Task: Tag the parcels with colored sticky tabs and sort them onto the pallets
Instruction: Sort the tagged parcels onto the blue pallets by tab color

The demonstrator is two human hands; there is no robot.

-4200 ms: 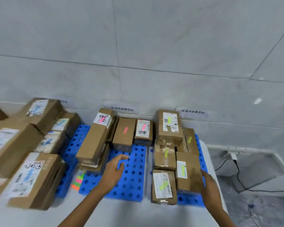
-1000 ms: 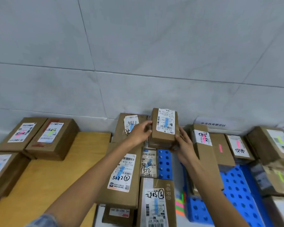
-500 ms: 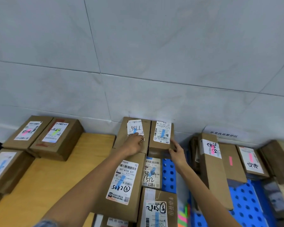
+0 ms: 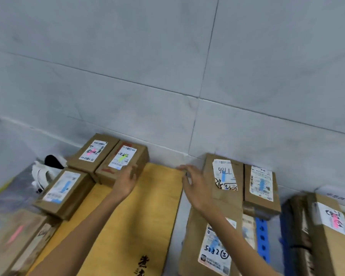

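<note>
A flat board (image 4: pixel 131 216) lies in the middle and runs back to the wall (image 4: pixel 167 76). At its far left corner two parcels sit side by side by the wall, the corner parcel (image 4: pixel 94 151) on the left and the second parcel (image 4: pixel 124 164) touching it on the right. Before them lies a third parcel (image 4: pixel 62 192), with a shoe (image 4: pixel 41 176) to its left. Right of the board, a long parcel (image 4: pixel 213 246) lies before the marked parcel (image 4: pixel 223 176) and the end parcel (image 4: pixel 261 188), which sit side by side. A pallet (image 4: pixel 262 236) shows right of the long parcel.

Grey tiled wall (image 4: pixel 127 56); yellow wooden board (image 4: pixel 131 216), perhaps a tabletop.
</note>
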